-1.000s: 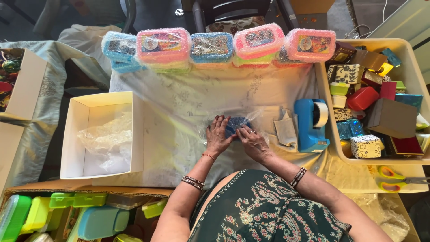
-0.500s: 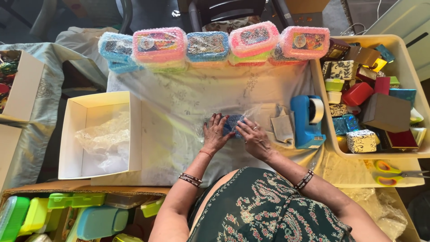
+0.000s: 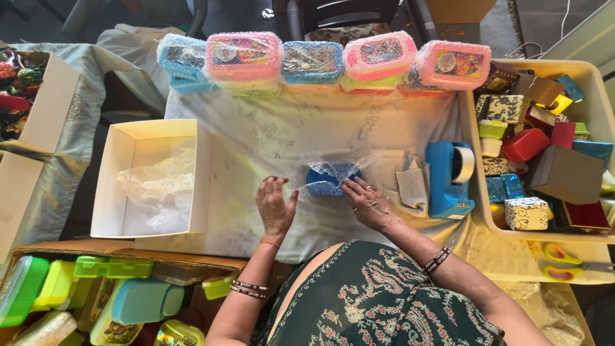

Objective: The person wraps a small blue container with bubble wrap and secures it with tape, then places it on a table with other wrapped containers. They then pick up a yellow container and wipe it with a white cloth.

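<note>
seen from above, a left hand (image 3: 275,206) with spread fingers flattens clear wrap (image 3: 269,138) on the table while the right hand (image 3: 368,203), fingers together, presses wrap over a blue box (image 3: 330,179) lying between them, beside a blue tape dispenser (image 3: 448,178).

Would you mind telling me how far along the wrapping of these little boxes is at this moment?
Done: five wrapped boxes line the table's far edge. In hand: a blue box lies under the clear film; the right hand presses the film beside it, the left hand flattens the sheet. Left: many unwrapped boxes fill the cream bin, with plastic boxes below; the tape dispenser stands untouched.
</note>
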